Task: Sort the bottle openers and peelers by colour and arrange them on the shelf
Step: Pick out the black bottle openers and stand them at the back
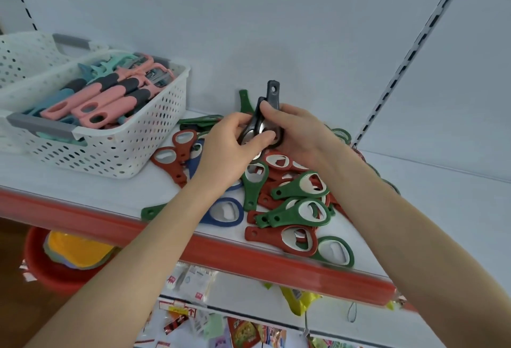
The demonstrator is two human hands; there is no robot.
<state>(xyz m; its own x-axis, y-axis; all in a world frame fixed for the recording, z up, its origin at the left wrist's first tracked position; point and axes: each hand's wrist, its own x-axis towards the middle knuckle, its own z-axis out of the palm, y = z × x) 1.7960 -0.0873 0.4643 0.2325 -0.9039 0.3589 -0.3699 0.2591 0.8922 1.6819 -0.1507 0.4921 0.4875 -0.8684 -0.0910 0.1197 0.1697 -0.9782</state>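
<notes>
Both hands meet above a heap of bottle openers on the white shelf (83,190). My left hand (226,151) and my right hand (298,132) together grip two black bottle openers (272,93), handles pointing up. Under and around the hands lie red openers (287,237), green openers (301,187) and blue openers (224,213), mixed together. More green openers (201,121) lie behind my left hand, one green handle (244,100) leaning on the back wall. Pink peelers (105,99) and teal peelers (52,97) fill a white perforated basket (116,151) on the left.
A second white basket (25,54) stands behind the first. The shelf has a red front edge (210,251). Below it, a red bucket (41,267) holds coloured items, and packaged goods (193,287) hang on a lower level. A slotted upright (409,52) runs up the back wall.
</notes>
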